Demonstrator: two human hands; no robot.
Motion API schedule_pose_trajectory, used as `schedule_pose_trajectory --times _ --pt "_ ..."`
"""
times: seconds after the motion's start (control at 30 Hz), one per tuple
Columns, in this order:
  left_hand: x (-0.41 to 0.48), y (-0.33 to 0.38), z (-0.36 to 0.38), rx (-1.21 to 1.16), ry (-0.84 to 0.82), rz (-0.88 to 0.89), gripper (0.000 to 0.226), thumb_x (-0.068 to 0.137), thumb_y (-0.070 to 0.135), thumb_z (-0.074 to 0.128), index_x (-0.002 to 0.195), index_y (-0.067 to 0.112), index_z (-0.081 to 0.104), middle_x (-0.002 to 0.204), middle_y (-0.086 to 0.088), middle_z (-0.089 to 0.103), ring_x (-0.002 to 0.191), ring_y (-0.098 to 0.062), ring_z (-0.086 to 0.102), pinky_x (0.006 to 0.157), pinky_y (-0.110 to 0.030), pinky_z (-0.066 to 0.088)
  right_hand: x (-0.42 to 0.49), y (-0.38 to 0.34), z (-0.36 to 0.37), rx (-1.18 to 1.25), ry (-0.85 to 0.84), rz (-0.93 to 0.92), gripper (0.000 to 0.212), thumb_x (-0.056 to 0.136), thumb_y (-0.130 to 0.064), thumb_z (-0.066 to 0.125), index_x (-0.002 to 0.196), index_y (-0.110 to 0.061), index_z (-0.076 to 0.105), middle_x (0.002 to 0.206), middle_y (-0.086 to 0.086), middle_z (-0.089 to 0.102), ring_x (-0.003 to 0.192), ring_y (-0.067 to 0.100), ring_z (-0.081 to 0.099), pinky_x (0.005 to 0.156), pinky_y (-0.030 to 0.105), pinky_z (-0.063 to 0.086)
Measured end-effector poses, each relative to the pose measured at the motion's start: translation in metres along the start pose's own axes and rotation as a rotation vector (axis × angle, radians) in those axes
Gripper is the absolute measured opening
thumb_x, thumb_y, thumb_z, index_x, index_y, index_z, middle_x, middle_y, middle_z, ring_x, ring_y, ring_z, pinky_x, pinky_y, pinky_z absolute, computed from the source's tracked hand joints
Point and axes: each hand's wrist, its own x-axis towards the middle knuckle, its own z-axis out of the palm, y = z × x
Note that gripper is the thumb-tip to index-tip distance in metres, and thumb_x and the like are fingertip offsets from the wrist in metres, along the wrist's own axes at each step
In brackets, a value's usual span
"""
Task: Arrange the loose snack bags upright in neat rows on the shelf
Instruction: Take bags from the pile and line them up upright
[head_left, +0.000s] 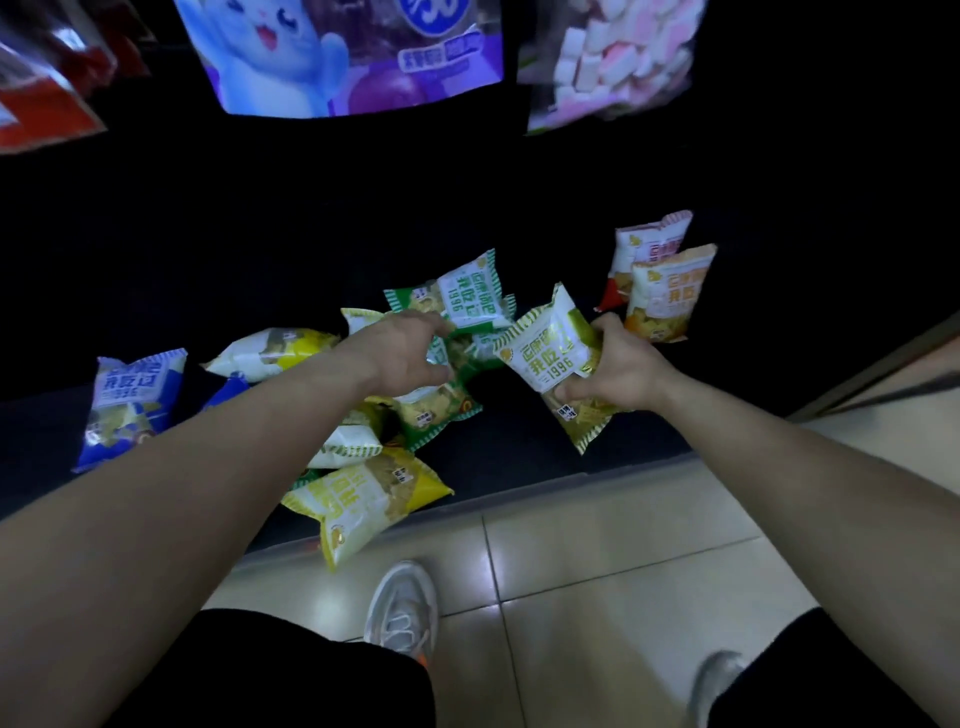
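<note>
Left hand (405, 353), right hand (618, 371) around bags (550, 353)

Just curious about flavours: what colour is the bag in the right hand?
The bag is white with olive-green trim, best seen in the head view.

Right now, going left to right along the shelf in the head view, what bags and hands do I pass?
Blue bag → yellow-and-white bag → left hand → olive-green bag gripped by the right hand → front orange bag, standing.
</note>
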Motion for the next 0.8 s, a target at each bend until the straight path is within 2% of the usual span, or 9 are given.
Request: schedule_pose_trajectory --times 0.07,0.13,0.3,0.4,0.5,0.57,0.63,0.7,0.8 --pt "0.001 0.018 0.001 0.002 0.023 0.039 0.071 0.089 0.048 0.064 0.147 0.02 0.034 0.148 -0.008 0.041 0.131 -0.027 0.044 0.101 -0.036 0.041 -0.019 0.004 -0.021 -0.005 0.035 -0.024 0.098 0.048 -0.054 0.091 0.125 -0.025 0.037 0.097 -0.02 0.052 0.084 0.002 0.053 0.06 0.02 0.04" --pt "0.003 0.038 0.001 -0.021 0.029 0.069 0.074 0.088 0.048 0.065 0.147 0.018 0.033 0.146 -0.009 0.044 0.128 -0.027 0.046 0.1 -0.037 0.043 -0.036 0.008 -0.035 -0.004 0.054 -0.046 0.101 0.047 -0.055 0.091 0.126 -0.025 0.038 0.098 -0.019 0.051 0.089 0.007 0.055 0.061 0.018 0.038" --pt "0.006 0.098 -0.002 -0.205 0.061 0.161 0.095 0.071 0.059 0.077 0.147 0.024 0.032 0.139 0.002 0.051 0.122 -0.02 0.052 0.089 -0.028 0.041 -0.074 0.02 -0.052 0.074 0.048 -0.093 0.098 0.045 -0.054 0.092 0.125 -0.03 0.041 0.107 -0.021 0.055 0.096 -0.002 0.056 0.072 0.019 0.045" --pt "0.01 0.129 -0.002 -0.326 0.054 0.201 0.097 0.06 0.058 0.084 0.141 0.027 0.04 0.129 0.004 0.056 0.111 -0.016 0.056 0.087 -0.029 0.046 -0.086 0.028 -0.059 0.119 0.03 -0.105 0.097 0.046 -0.052 0.094 0.125 -0.033 0.041 0.11 -0.022 0.055 0.099 -0.005 0.055 0.078 0.021 0.047" --pt "0.019 0.146 0.0 -0.311 0.072 0.214 0.093 0.053 0.062 0.086 0.132 0.032 0.047 0.109 0.012 0.063 0.097 -0.011 0.06 0.081 -0.032 0.051 -0.087 0.038 -0.064 0.155 0.018 -0.12 0.097 0.048 -0.051 0.093 0.128 -0.032 0.041 0.117 -0.017 0.057 0.104 0.0 0.057 0.086 0.027 0.05" --pt "0.026 0.151 0.003 -0.319 0.078 0.209 0.089 0.051 0.065 0.085 0.127 0.032 0.052 0.098 0.02 0.062 0.088 -0.004 0.059 0.072 -0.024 0.048 -0.086 0.046 -0.066 0.152 0.001 -0.124 0.099 0.05 -0.052 0.092 0.132 -0.03 0.039 0.12 -0.014 0.057 0.106 0.002 0.058 0.09 0.032 0.052" --pt "0.035 0.156 0.006 -0.312 0.098 0.209 0.086 0.05 0.069 0.082 0.122 0.031 0.056 0.098 0.018 0.065 0.088 -0.004 0.061 0.069 -0.022 0.047 -0.083 0.053 -0.07 0.102 -0.005 -0.117 0.103 0.054 -0.056 0.088 0.139 -0.029 0.036 0.128 -0.01 0.056 0.112 0.008 0.056 0.095 0.036 0.05" --pt "0.047 0.164 0.011 -0.238 0.139 0.196 0.09 0.048 0.074 0.078 0.124 0.03 0.056 0.104 0.013 0.066 0.091 -0.009 0.059 0.07 -0.028 0.048 -0.078 0.064 -0.074 -0.031 0.023 -0.094 0.103 0.061 -0.066 0.079 0.145 -0.026 0.034 0.14 -0.002 0.049 0.124 0.017 0.05 0.101 0.041 0.045" --pt "0.069 0.177 0.022 -0.108 0.164 0.159 0.091 0.05 0.07 0.08 0.127 0.028 0.053 0.105 0.006 0.064 0.09 -0.015 0.056 0.061 -0.029 0.042 -0.074 0.086 -0.083 -0.151 0.016 0.036 0.097 0.074 -0.076 0.061 0.149 -0.023 0.031 0.15 0.006 0.037 0.132 0.027 0.043 0.102 0.044 0.042"
